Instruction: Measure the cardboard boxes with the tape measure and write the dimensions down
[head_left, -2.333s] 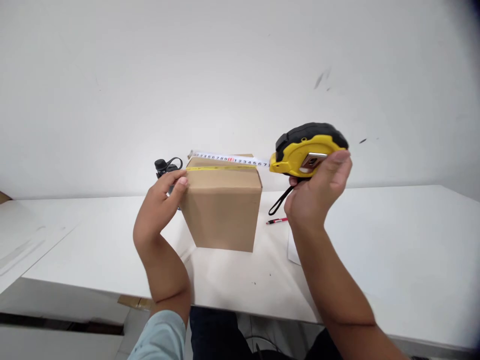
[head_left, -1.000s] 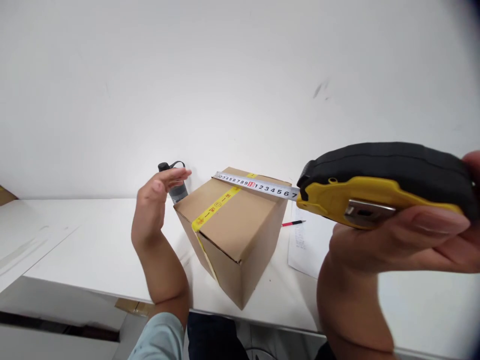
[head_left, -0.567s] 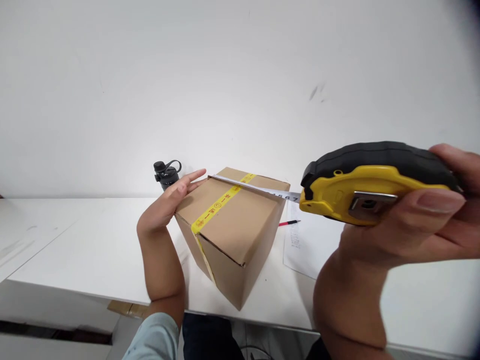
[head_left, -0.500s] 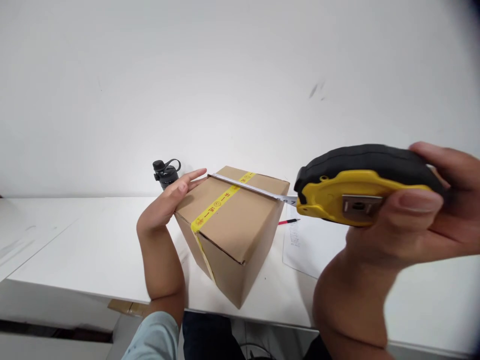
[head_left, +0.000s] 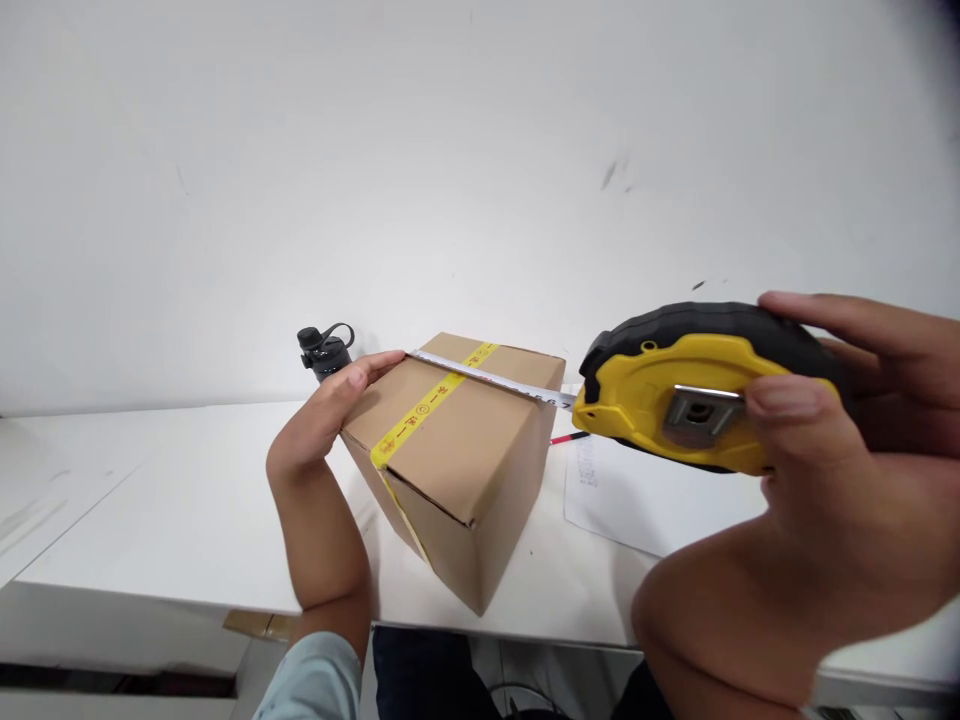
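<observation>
A closed cardboard box [head_left: 442, 425] with a strip of yellow printed tape [head_left: 411, 420] stands tilted in view on the white table. Along its left edge, my left hand [head_left: 322, 405] grips the box, fingers close together and fingertips beside the end of the measuring blade. The pale blade [head_left: 480, 375] runs across the box top, over the yellow strip and past the right edge. On the right, my right hand [head_left: 840, 430] is closed around a yellow and black tape measure [head_left: 701, 390], thumb on its face by the metal clip. Its far fingers are partly hidden behind the case.
A dark bottle [head_left: 324, 352] with a loop lid stands behind my left hand by the wall. A paper sheet [head_left: 622, 500] with writing and a red and black pencil [head_left: 568, 438] lie right of the box on the white table [head_left: 202, 500].
My right hand and the tape measure have shifted slightly left and tilted, showing more of the yellow face. My left fingers have come closer together against the box edge.
</observation>
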